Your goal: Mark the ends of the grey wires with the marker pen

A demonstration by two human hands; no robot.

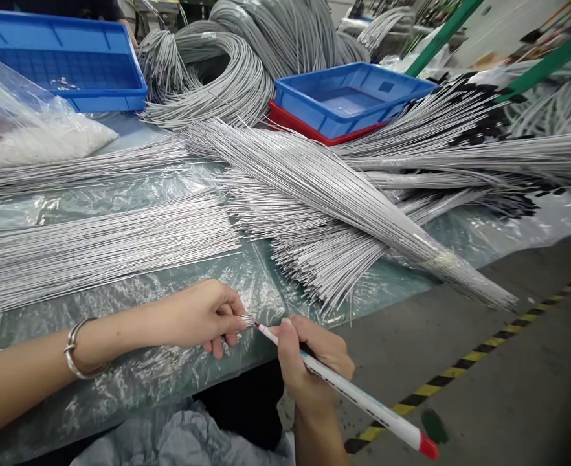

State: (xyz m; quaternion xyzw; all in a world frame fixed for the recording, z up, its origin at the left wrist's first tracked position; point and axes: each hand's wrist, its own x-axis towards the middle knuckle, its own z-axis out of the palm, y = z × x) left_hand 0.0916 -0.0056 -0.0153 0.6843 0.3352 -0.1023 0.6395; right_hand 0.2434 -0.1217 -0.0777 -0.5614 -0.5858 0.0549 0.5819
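My left hand (212,317), with a bracelet at the wrist, pinches a small bunch of thin grey wires (248,320). Only their short ends stick out past the fingertips; the rest is hidden by the hand and arm. In my right hand (312,356) is a white marker pen (358,396) with a red end. Its red tip points left at the wire ends, touching or nearly so. Both hands are above the front edge of the plastic-covered table (169,375).
Flat wires (96,249) lie on the left, with a tied bundle (344,194) across other bundles on the right. Behind are coiled cables (227,77), a blue bin (62,58), another blue bin (348,97) on a red one, and a plastic bag (52,133) of white pieces.
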